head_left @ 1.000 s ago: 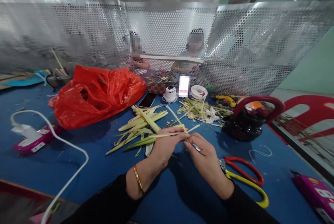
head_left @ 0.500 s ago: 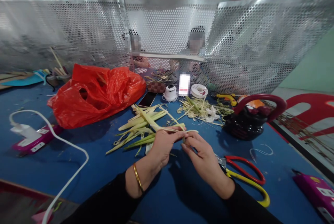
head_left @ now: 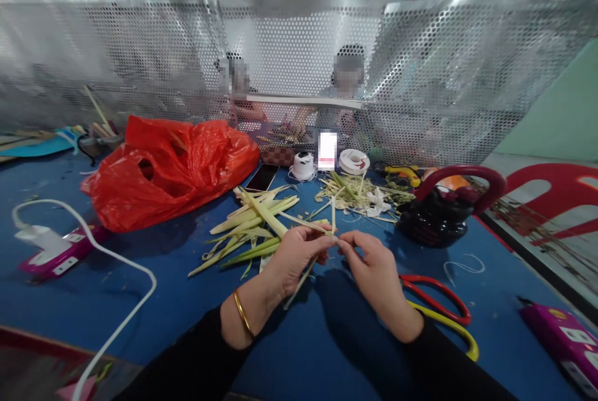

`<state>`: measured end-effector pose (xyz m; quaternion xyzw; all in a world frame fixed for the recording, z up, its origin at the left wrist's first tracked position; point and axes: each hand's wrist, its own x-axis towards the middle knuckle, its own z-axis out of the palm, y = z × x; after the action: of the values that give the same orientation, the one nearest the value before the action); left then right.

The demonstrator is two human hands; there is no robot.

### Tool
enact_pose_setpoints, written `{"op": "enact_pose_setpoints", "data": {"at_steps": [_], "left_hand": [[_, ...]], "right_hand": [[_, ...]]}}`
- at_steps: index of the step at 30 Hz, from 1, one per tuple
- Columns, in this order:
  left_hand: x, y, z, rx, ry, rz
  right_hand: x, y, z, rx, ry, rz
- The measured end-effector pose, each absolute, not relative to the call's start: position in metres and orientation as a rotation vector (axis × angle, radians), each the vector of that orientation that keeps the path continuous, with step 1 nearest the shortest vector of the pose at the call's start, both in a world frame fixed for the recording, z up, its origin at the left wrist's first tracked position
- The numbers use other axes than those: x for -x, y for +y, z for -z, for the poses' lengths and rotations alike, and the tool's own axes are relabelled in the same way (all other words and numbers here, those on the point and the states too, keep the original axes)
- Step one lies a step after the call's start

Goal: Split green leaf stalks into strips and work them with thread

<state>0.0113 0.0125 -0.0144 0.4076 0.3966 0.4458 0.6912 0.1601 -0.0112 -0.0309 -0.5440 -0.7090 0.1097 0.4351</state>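
My left hand (head_left: 295, 259), a gold bangle on its wrist, pinches pale green plant-leaf strips (head_left: 333, 214) between thumb and fingers. One strip stands up from the pinch, another runs off to the left, and a loose end hangs below the palm. Close against it, my right hand (head_left: 374, 273) is closed, thumb and forefinger meeting at the same crossing of strips. Their fingers hide the crossing itself. A pile of long pale green leaves (head_left: 247, 220) lies left of the hands. Scissors with one red and one yellow handle (head_left: 441, 295) rest beside my right wrist, partly covered.
A red plastic bag (head_left: 172, 170) and phone (head_left: 262, 178) lie left. Behind are a white thread spool (head_left: 303, 166), ribbon reel (head_left: 354, 161) and plant scraps (head_left: 357, 194). A black pot-like object (head_left: 436, 217) stands right. Power strips lie both sides; people sit beyond a perforated screen (head_left: 294, 33).
My right hand has shifted slightly right and its fingers have turned at the crossing. One strip now stands upright, and a loose end shows below my left hand.
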Motion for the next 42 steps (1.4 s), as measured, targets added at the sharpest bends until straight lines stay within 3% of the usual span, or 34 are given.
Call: {"op": "enact_pose_setpoints", "data": {"at_steps": [10,18,22,26,30,36,42], "left_hand": [[-0.012,0.015,0.013,-1.041,1.063,-1.097],[-0.006,0.012,0.006,-1.318,1.014,-0.895],[-0.009,0.009,0.013,-1.463,0.941,-0.716],[-0.011,0.008,0.019,-1.515,0.952,-0.699],[-0.011,0.007,0.015,-1.417,0.989,-0.641],[-0.013,0.007,0.015,-1.321,0.942,-0.616],[-0.012,0.005,0.012,-1.395,0.918,-0.551]], "right_hand": [[-0.155,-0.022,0.027,1.303,-1.884,-0.201],[-0.171,-0.013,0.018,1.303,-1.772,-0.122],[-0.169,-0.01,0.017,1.215,-1.889,-0.353],[-0.161,-0.013,0.017,1.205,-1.918,-0.369],[-0.159,-0.014,0.018,1.199,-1.79,-0.447],[-0.161,-0.008,0.018,1.241,-1.499,-0.815],[-0.158,-0.011,0.023,1.282,-1.411,-0.755]]}}
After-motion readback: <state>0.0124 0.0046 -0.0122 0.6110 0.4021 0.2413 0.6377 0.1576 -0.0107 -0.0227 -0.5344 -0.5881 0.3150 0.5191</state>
